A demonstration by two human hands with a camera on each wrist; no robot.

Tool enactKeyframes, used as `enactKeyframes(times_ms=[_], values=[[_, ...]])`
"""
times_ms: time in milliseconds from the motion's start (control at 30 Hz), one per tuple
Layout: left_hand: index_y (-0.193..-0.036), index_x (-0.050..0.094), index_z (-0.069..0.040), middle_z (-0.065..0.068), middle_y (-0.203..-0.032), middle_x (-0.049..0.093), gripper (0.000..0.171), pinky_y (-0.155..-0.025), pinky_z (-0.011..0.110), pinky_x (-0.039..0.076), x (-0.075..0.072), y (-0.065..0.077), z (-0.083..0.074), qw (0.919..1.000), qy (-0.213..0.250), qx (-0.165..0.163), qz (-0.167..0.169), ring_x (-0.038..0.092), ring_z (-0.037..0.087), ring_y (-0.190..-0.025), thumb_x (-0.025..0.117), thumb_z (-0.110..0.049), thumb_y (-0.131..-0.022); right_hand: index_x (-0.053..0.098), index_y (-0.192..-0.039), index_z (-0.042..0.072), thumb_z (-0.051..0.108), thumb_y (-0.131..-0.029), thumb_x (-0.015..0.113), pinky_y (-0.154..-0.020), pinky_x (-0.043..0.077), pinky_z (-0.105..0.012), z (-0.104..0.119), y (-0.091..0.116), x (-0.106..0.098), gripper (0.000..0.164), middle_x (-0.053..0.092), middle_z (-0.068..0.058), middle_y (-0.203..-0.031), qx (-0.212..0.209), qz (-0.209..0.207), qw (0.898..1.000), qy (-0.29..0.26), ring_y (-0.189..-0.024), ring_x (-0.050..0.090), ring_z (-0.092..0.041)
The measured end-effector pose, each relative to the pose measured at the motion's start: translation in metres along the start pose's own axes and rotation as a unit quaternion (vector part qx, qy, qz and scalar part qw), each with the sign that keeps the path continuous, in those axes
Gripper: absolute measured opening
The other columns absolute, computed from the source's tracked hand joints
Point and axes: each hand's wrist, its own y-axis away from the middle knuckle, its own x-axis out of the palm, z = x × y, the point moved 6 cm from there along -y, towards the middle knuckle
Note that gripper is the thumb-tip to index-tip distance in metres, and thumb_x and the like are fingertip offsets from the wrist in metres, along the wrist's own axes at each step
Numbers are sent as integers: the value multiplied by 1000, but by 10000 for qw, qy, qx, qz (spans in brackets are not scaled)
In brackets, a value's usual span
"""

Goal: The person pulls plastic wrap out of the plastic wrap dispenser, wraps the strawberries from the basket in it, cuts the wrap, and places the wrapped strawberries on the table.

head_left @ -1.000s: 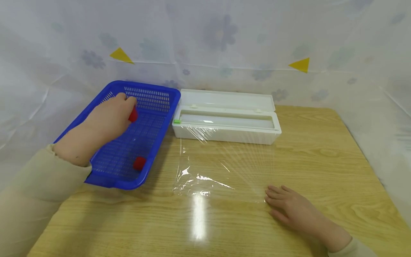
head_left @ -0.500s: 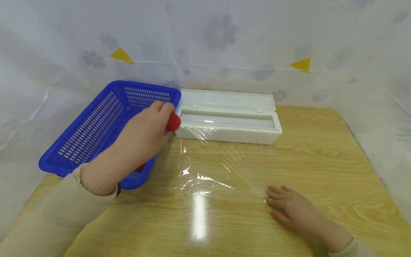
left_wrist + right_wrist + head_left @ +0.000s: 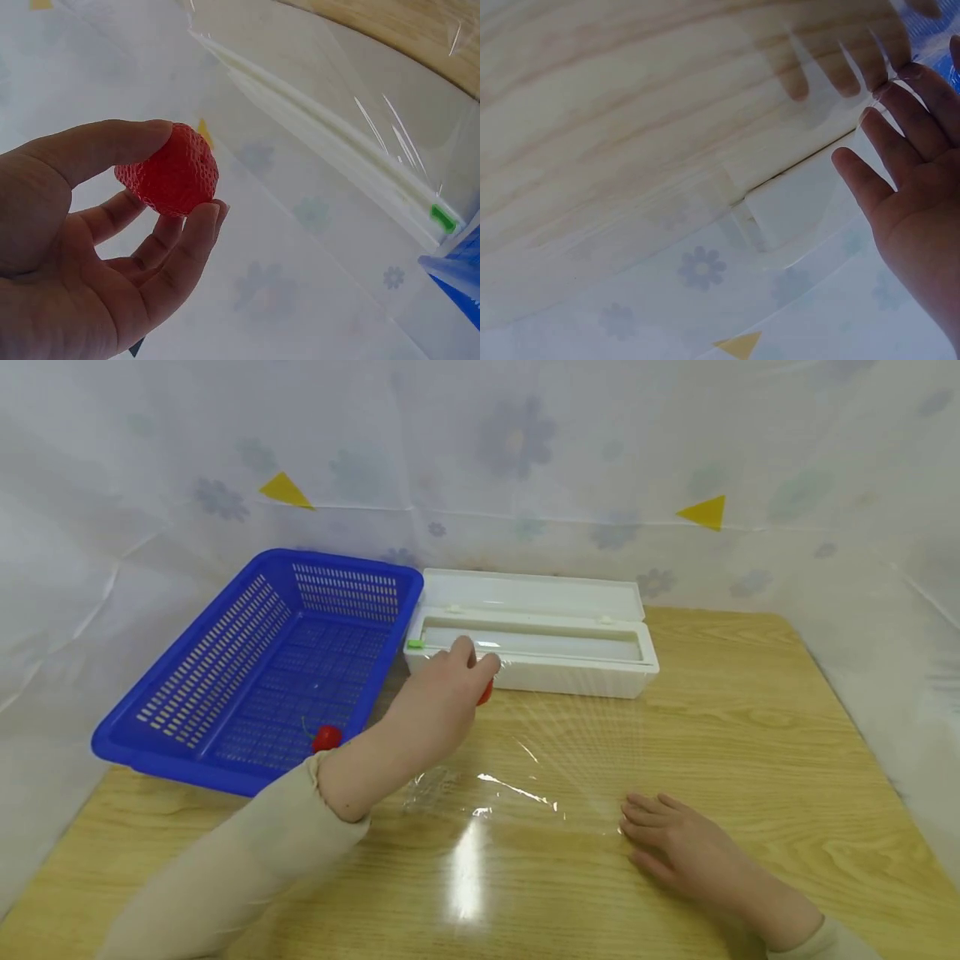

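A bumpy red strawberry [image 3: 176, 176] is pinched between the thumb and fingertips of my left hand [image 3: 112, 225]. In the head view this left hand [image 3: 431, 706] is above the clear plastic film [image 3: 577, 752], in front of the white film dispenser box [image 3: 562, 678], and mostly hides the strawberry [image 3: 486, 693]. The film stretches from the box over the wooden table. With fingers extended, my right hand [image 3: 690, 847] rests at the film's near right corner. The right wrist view shows its fingers [image 3: 885, 139] spread at the film edge.
The blue slotted basket [image 3: 202, 643] stands on the left, with a red cherry-like fruit [image 3: 326, 737] with a thin green stem inside. The box's white lid [image 3: 532, 593] is raised. A green tab [image 3: 416, 644] is at its left end. Patterned cloth [image 3: 510, 460] hangs behind.
My left hand has lifted the strawberry out of the blue basket and carried it rightward over the basket's rim to above the film. The right hand stays in place.
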Motion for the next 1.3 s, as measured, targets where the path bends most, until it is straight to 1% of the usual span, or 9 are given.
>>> enactKeyframes(times_ms=[67, 200, 333, 467, 567, 667, 933, 1067, 1300], values=[[-111, 54, -9, 12, -97, 51, 33, -53, 30, 49, 7, -2, -1, 9997, -149, -19, 181, 56, 27, -77, 59, 5, -81, 72, -103, 9, 32, -79, 70, -106, 33, -30, 0, 0, 0, 33, 69, -7, -111, 31, 37, 10000, 0, -107, 63, -26], [-114, 56, -10, 12, -104, 53, 35, -58, 34, 53, 22, -4, -6, 9978, -338, 151, 552, 58, 28, -86, 61, 3, -81, 72, -103, 8, 31, -79, 71, -114, 21, -24, 0, 0, -1, 33, 69, -8, -112, 73, 106, 9999, -64, -108, 63, -26], [-112, 57, -8, 10, -106, 54, 35, -63, 35, 54, 42, -8, -16, 9950, -527, 441, 728, 59, 27, -89, 63, 3, -79, 72, -104, 9, 31, -79, 71, -104, 38, -34, 0, 0, 0, 33, 69, -7, -112, 131, 199, 9997, -78, -108, 63, -26], [-112, 53, -7, 6, -100, 56, 32, -64, 30, 53, 62, -14, -27, 9916, -894, 708, 611, 60, 22, -87, 63, -3, -82, 72, -103, 8, 31, -79, 71, -91, 46, -43, 0, -1, 0, 33, 69, -8, -112, 160, 250, 9995, -89, -108, 63, -27], [-104, 51, -9, 2, -92, 56, 22, -58, 27, 51, 75, -18, -34, 9896, -1062, 883, 399, 60, 18, -79, 62, -6, -84, 72, -103, 8, 30, -79, 71, -92, 45, -41, 0, -1, -1, 33, 69, -8, -112, 144, 224, 9996, -76, -108, 63, -27], [-94, 51, -12, 0, -87, 55, 13, -49, 24, 45, 87, -22, -39, 9884, -1074, 982, 434, 58, 16, -72, 61, -9, -86, 72, -103, 8, 30, -79, 71, -92, 45, -41, 1, -1, -1, 33, 69, -8, -112, 137, 221, 9996, -71, -108, 63, -27], [-100, 54, -15, -2, -92, 56, 12, -54, 21, 45, 120, -25, -43, 9752, -1493, 1167, 1146, 55, 13, -74, 60, -16, -89, 71, -104, 7, 29, -77, 72, -86, 46, -51, 1, -2, -1, 35, 69, -8, -112, 144, 351, 9993, -71, -108, 63, -27], [-104, 56, -14, 0, -95, 59, 12, -58, 23, 49, 128, -24, -45, 9737, -1479, 1270, 1182, 58, 14, -78, 54, -17, -93, 71, -104, 6, 28, -77, 72, -87, 47, -52, 1, -2, -1, 34, 69, -10, -112, 127, 382, 9991, -104, -108, 63, -29], [-101, 59, -13, 1, -95, 60, 12, -60, 27, 51, 129, -26, -44, 9805, -996, 1292, 1097, 59, 18, -79, 56, -20, -92, 72, -101, 6, 27, -76, 73, -87, 47, -52, 1, -5, -3, 33, 70, -9, -109, 103, 371, 9992, -116, -106, 63, -29]])
